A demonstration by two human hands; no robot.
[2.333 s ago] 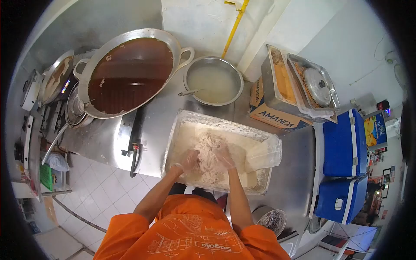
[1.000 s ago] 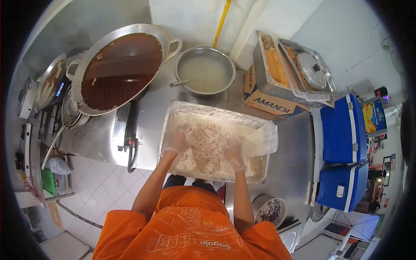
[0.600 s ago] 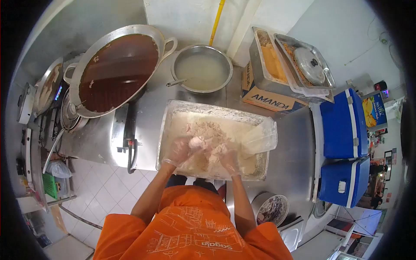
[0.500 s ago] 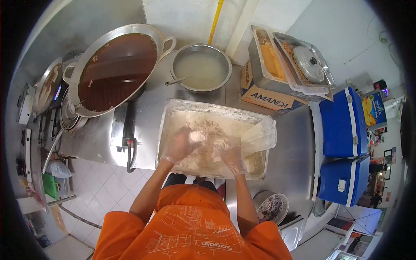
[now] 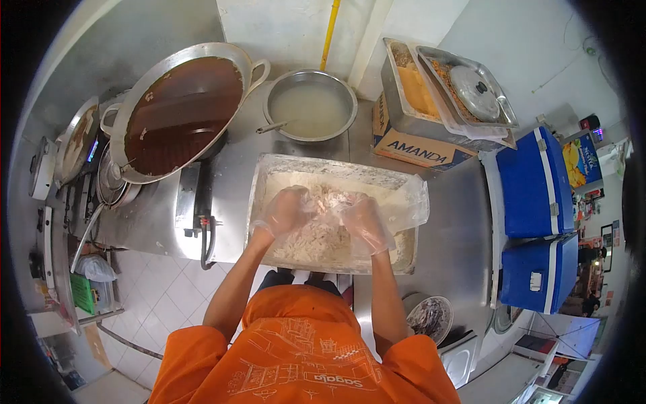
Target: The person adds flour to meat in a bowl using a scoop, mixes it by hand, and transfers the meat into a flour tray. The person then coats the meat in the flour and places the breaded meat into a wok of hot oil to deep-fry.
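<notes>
Both of my hands wear clear plastic gloves and are inside a rectangular metal tray [image 5: 259,192] of white flour [image 5: 282,180]. My left hand [image 5: 286,210] is curled at the tray's left-middle, its fingers closed on flour-coated pieces. Facing it, my right hand [image 5: 365,221] has its fingers bent around more floured pieces [image 5: 331,203]. What these pieces are, I cannot make out under the coating. Others lie loose in the flour [image 5: 313,242] nearer my body. A translucent plastic container [image 5: 409,200] rests at the tray's right end.
Behind the tray stand a wide pan of dark brown liquid [image 5: 182,101] and a metal bowl of cloudy liquid [image 5: 313,108] with a utensil handle. Food pans sit on an AMANDA box [image 5: 414,149]. Blue coolers [image 5: 531,188] are at right. A bucket [image 5: 431,320] holds greyish stuff below.
My left hand has turned inward and lost sight of its pale lump. My right hand has moved up slightly, and both hands are now closer to the pieces between them.
</notes>
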